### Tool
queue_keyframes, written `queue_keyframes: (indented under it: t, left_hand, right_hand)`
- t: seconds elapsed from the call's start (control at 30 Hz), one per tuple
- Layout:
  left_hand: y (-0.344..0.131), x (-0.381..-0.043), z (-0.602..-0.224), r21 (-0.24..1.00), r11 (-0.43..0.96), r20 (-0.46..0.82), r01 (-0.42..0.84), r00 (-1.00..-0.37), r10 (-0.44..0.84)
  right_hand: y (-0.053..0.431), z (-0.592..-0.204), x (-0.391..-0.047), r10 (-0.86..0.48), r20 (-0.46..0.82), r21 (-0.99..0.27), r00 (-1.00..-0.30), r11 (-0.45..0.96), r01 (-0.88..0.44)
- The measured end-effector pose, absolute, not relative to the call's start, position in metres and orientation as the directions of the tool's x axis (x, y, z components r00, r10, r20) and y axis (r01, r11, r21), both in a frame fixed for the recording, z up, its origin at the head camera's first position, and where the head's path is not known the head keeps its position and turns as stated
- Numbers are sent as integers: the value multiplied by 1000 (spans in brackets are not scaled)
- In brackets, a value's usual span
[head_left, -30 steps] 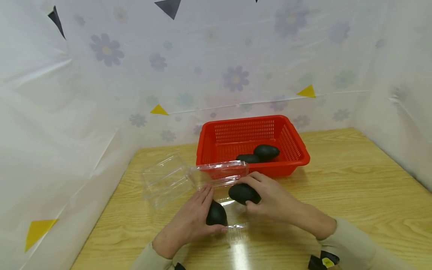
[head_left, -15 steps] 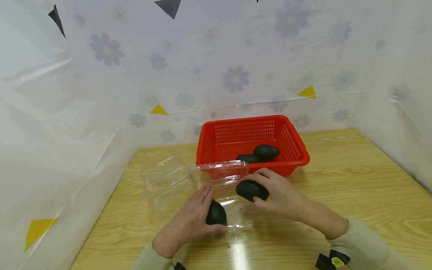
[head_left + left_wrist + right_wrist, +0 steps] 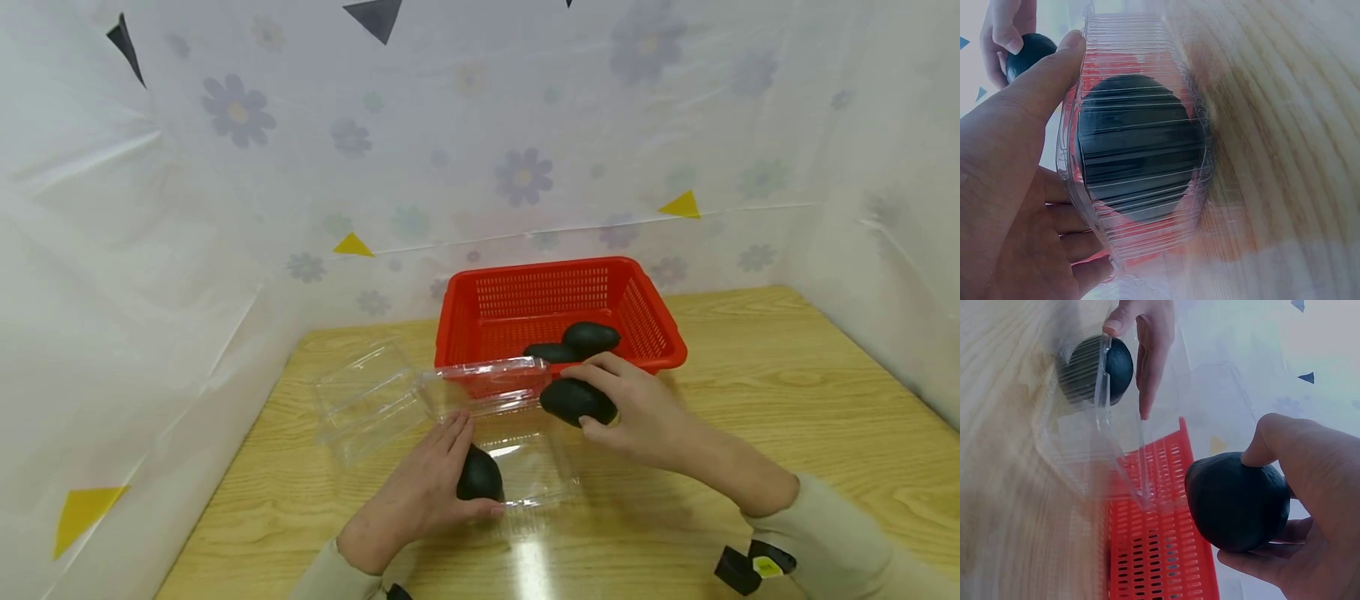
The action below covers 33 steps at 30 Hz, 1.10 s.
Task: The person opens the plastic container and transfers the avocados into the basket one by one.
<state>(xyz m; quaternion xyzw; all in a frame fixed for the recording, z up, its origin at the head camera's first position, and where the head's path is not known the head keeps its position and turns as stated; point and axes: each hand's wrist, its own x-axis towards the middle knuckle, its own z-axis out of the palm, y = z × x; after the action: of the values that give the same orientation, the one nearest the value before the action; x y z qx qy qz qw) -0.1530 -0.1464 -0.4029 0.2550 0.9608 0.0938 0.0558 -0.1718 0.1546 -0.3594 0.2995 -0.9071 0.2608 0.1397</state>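
A clear plastic clamshell container (image 3: 536, 471) lies on the table with its lid (image 3: 487, 381) raised behind it. One dark avocado (image 3: 480, 477) sits in the container's left part, seen through the ribbed wall in the left wrist view. My left hand (image 3: 423, 487) rests over the container's left side, fingers and thumb extended around that avocado, thumb along the near rim. My right hand (image 3: 648, 412) grips a second dark avocado (image 3: 576, 402) between thumb and fingers, above the container's far right corner and in front of the red basket (image 3: 667, 354).
Two more dark avocados (image 3: 591, 337) lie inside the red basket at the back. Clear plastic panels (image 3: 371, 400) spread to the left of the container. The wooden tabletop (image 3: 810, 400) is bordered by patterned white sheeting (image 3: 450, 167).
My right hand has lifted its avocado up and to the right, away from the container's middle and towards the basket. My left hand and the other avocado have stayed in place.
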Motion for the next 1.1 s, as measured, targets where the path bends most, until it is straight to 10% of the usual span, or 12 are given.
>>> queue_keyframes:
  t: [1.1]
  left_hand:
    - [-146,-153,-404,172,851,-48,496,-859,510]
  right_hand:
    - [174,-328,-202,-434,470,-327,-769,723,-608]
